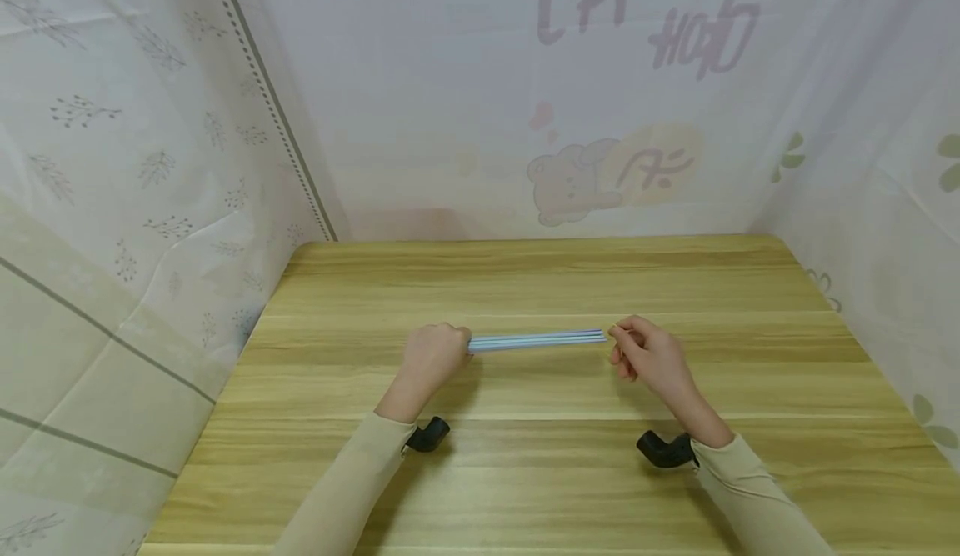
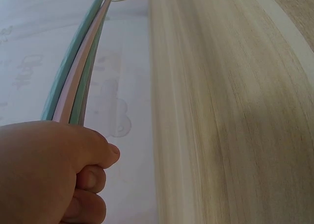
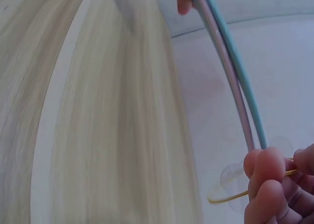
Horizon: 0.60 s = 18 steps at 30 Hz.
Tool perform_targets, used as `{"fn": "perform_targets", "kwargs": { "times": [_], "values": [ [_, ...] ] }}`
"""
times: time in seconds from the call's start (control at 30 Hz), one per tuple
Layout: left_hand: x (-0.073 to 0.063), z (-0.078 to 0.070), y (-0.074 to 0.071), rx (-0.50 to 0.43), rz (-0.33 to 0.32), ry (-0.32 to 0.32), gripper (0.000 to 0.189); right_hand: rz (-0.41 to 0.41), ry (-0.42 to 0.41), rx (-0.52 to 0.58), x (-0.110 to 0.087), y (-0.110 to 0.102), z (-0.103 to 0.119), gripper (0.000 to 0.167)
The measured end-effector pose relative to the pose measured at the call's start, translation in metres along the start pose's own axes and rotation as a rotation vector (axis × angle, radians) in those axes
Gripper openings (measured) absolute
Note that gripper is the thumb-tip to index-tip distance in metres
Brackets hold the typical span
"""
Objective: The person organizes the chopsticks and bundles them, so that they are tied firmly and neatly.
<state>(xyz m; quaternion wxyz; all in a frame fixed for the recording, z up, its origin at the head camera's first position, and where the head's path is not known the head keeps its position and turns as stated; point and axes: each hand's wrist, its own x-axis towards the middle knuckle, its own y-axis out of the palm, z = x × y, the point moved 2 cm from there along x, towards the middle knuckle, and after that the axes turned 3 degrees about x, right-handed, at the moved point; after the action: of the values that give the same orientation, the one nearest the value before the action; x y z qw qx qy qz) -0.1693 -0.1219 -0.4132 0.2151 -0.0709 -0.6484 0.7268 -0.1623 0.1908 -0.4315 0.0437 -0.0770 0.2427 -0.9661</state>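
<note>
My left hand (image 1: 437,352) grips a bundle of several thin pastel chopsticks (image 1: 536,340), coloured blue-green and pink. The bundle points right, held level above the table, its near ends hidden in the fist. In the left wrist view the chopsticks (image 2: 74,77) lie side by side and narrow toward the far tips. At those tips, my right hand (image 1: 651,354) pinches a thin yellow rubber band (image 3: 228,199) between thumb and fingers. A loop of the band hangs out beside the fingertips in the right wrist view. Whether it encircles the chopsticks I cannot tell.
Beneath both hands is a wood-grain table (image 1: 540,489), with its far edge against a pale printed curtain (image 1: 420,106). More patterned cloth (image 1: 112,206) hangs along the left and right sides. Black curved mounts (image 1: 666,450) stick out from both wrists.
</note>
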Motion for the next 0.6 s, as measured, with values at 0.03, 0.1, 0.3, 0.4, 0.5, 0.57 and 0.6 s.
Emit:
{"fn": "perform_targets", "kwargs": {
  "times": [0.03, 0.1, 0.3, 0.4, 0.5, 0.57, 0.6],
  "values": [
    [0.0, 0.0, 0.0, -0.001, -0.001, -0.001, 0.025, -0.004, -0.005, 0.017, 0.001, 0.001, 0.002, 0.025],
    [0.0, 0.0, 0.0, -0.001, -0.006, 0.0, 0.025, -0.004, -0.01, 0.049, 0.001, 0.004, 0.006, 0.026],
    [0.001, -0.002, 0.0, 0.003, -0.014, 0.0, 0.026, 0.013, -0.028, 0.093, 0.003, 0.013, 0.014, 0.026],
    [0.001, -0.002, 0.0, -0.001, -0.005, -0.005, 0.026, 0.027, -0.035, 0.108, 0.003, 0.018, 0.016, 0.025],
    [0.002, -0.002, 0.0, -0.011, 0.003, -0.006, 0.027, 0.044, -0.039, 0.124, 0.003, 0.024, 0.019, 0.024],
    [0.002, -0.002, -0.001, -0.017, 0.004, -0.007, 0.027, 0.058, -0.041, 0.133, 0.002, 0.027, 0.023, 0.024],
    [0.002, -0.003, -0.001, -0.019, 0.005, -0.007, 0.027, 0.065, -0.045, 0.135, 0.002, 0.028, 0.025, 0.023]
  ]
}}
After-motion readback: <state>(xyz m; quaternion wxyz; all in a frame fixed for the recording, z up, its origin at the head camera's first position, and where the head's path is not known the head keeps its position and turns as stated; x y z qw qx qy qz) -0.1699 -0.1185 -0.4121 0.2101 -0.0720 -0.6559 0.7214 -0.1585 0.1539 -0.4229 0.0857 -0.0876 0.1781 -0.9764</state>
